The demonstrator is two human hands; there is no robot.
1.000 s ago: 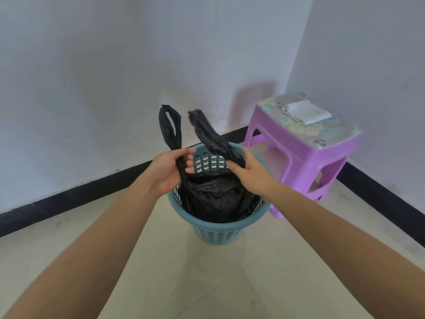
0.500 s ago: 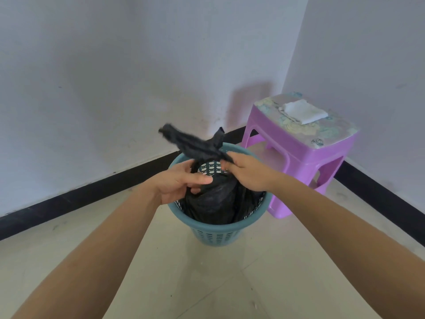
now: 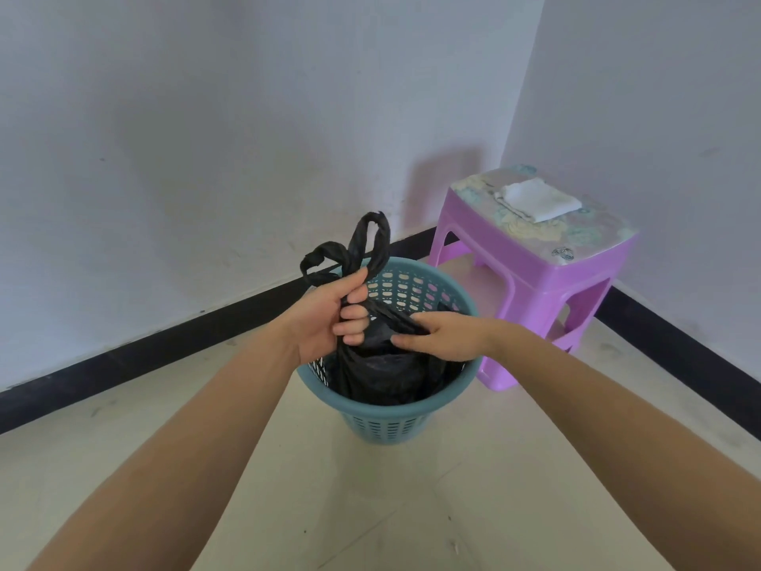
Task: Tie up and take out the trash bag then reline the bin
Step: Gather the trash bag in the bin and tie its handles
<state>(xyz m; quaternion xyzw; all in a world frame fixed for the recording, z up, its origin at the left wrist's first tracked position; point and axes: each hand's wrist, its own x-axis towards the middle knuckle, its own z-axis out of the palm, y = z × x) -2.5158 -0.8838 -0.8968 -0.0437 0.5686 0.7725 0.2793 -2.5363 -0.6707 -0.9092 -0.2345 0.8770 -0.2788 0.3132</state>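
A black trash bag point(image 3: 383, 370) sits inside a teal perforated bin point(image 3: 383, 422) on the floor. Its two twisted handle loops point(image 3: 364, 245) stick up above my left hand point(image 3: 329, 317), which is closed around both of them over the bin's left rim. My right hand point(image 3: 440, 335) is just to the right, over the bin's mouth, with its fingers pinching a taut strand of the bag that runs up to my left fist. The lower part of the bag is hidden by the bin wall.
A purple plastic stool point(image 3: 531, 274) stands to the right of the bin, in the room's corner, with a folded white bag or cloth point(image 3: 535, 199) on top. White walls with a black skirting strip point(image 3: 144, 356) run behind. The floor is pale tile.
The two handles, held apart one in each hand a second ago, were crossed over the bin. Both loops now stand above my left fist, and my right hand has shifted to a strand below.
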